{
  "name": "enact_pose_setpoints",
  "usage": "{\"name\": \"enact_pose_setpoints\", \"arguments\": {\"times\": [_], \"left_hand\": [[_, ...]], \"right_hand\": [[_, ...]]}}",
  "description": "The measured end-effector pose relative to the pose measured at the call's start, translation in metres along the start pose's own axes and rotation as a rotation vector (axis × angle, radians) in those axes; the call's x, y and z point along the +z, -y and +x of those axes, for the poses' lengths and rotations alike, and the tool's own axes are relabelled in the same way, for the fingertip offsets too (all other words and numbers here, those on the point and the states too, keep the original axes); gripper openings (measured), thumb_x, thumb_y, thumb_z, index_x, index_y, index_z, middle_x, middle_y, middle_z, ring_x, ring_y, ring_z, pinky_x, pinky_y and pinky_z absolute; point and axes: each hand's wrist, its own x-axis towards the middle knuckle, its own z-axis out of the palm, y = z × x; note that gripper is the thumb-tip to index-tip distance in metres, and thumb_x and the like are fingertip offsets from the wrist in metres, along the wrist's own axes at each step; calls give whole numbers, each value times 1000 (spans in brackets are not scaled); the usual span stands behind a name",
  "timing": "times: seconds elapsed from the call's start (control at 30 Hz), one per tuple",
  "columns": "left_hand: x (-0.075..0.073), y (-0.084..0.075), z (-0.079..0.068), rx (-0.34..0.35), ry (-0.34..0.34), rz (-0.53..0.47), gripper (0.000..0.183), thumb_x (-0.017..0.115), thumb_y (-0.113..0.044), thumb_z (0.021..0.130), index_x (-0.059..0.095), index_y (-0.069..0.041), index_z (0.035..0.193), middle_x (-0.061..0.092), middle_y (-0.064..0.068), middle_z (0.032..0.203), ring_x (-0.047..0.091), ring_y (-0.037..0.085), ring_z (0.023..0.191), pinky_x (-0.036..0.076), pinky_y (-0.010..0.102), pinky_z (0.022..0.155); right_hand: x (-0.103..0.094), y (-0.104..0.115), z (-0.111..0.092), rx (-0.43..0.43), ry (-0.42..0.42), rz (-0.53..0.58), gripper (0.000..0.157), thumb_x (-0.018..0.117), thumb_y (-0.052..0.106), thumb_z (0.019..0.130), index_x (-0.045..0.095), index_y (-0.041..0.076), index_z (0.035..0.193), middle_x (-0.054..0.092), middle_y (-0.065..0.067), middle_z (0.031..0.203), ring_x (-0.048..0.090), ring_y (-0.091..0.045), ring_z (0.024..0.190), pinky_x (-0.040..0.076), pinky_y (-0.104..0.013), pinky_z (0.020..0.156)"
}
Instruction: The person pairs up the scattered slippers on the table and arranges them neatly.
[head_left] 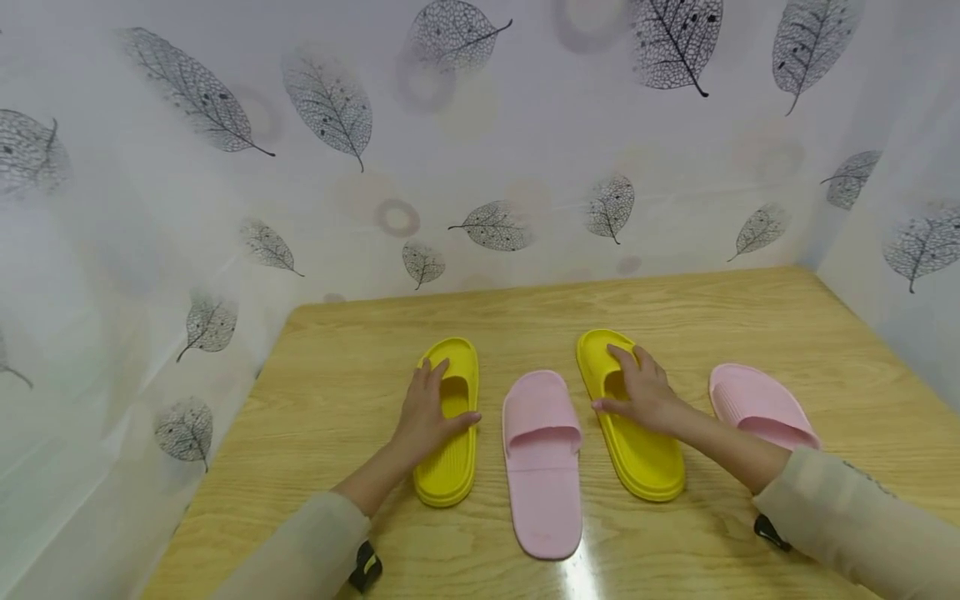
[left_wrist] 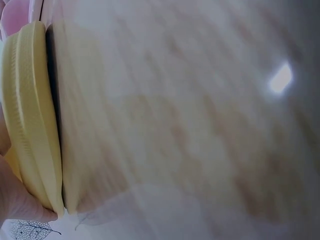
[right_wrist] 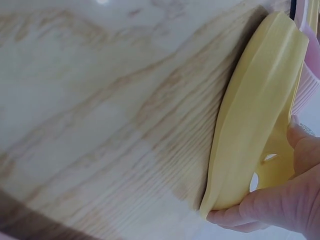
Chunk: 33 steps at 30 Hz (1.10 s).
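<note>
Two yellow slippers and two pink ones alternate in a row, toes away from me. My left hand (head_left: pixel 422 418) grips the left yellow slipper (head_left: pixel 447 482) across its strap, thumb at the right edge, fingers at the left. Its side (left_wrist: pixel 34 105) stands close over the wood in the left wrist view. My right hand (head_left: pixel 647 400) holds the other yellow slipper (head_left: pixel 651 467) by the strap's sides. In the right wrist view, fingertips meet that slipper's edge (right_wrist: pixel 252 112). This slipper slants, toe to the left. Between the yellow pair lies a pink slipper (head_left: pixel 546 504).
The second pink slipper (head_left: pixel 757 400) lies at the right, its heel hidden behind my right forearm. All rest on a wooden tabletop (head_left: pixel 360 342). A leaf-patterned white sheet (head_left: pixel 525 133) rises behind the table and along its sides.
</note>
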Motion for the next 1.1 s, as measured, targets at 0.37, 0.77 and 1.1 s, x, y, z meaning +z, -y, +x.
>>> {"name": "enact_pose_setpoints", "arguments": {"times": [0.37,0.77,1.1], "left_hand": [[-1,-5,4,-30,36,-10,96,73,-47,78,21,-10,149,5,24,156,7,43,143,15,59,112],[2,-5,9,-41,26,-9,96,74,-47,77,23,-10,149,6,23,156,8,42,143,17,58,112],[1,-7,12,-52,28,-17,95,75,-45,77,24,-10,148,6,23,156,7,42,143,16,59,112]], "right_hand": [[0,0,3,17,2,12,87,73,29,83,19,-4,143,9,-44,141,13,-65,127,20,-76,97],[2,-2,9,7,-12,1,86,73,29,83,21,-5,143,9,-43,143,14,-65,127,20,-76,97],[0,1,12,-15,12,0,84,72,28,84,22,-4,143,9,-46,140,14,-68,124,20,-78,94]]}}
